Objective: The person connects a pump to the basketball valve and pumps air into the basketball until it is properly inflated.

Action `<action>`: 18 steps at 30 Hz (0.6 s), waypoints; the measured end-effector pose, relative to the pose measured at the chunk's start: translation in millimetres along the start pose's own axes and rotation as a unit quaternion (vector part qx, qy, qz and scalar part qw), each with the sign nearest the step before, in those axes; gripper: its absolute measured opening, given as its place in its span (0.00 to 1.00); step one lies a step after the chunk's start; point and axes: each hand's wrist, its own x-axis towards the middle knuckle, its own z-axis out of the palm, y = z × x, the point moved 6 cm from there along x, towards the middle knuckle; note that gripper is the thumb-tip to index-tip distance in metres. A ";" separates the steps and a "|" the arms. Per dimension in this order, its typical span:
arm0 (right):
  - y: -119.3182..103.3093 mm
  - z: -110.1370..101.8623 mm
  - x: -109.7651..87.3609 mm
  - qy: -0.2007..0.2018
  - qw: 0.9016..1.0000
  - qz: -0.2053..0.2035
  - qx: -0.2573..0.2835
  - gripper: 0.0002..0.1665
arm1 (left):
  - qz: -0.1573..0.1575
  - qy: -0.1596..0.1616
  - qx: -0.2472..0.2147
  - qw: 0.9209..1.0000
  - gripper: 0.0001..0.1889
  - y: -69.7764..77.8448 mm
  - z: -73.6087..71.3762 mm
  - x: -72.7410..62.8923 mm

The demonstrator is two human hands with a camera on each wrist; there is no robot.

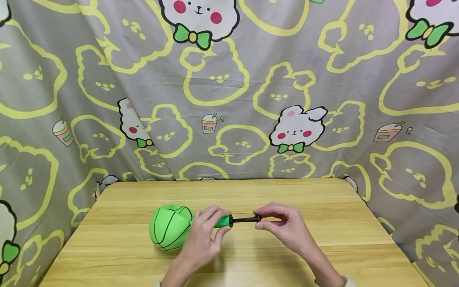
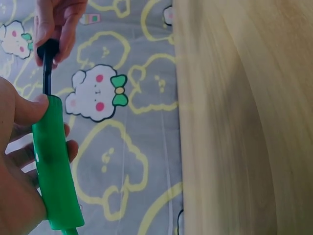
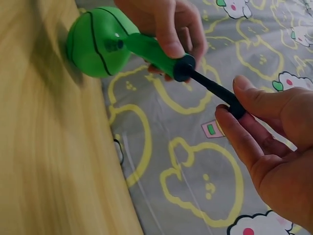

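Observation:
A green ball with black lines (image 1: 170, 229), dented on top, lies on the table left of my hands. My left hand (image 1: 206, 233) grips the green barrel of a small hand pump (image 2: 55, 161), whose near end meets the ball in the right wrist view. Out of the barrel's other end comes a black rod (image 1: 245, 220), partly drawn out. With thumb and fingers my right hand (image 1: 285, 223) pinches the black knob (image 3: 236, 109) at the rod's end. In the head view my left hand hides part of the barrel and its joint with the ball.
Both hands work over a light wooden table (image 1: 118, 223). Behind it and along its sides hangs a grey curtain (image 1: 222, 151) printed with yellow outlines and white bunnies.

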 end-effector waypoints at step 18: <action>16.6 28.4 -2.5 0.002 0.999 0.039 0.008 0.14 | 0.001 -0.033 -0.035 0.999 0.15 7.9 11.2 -2.7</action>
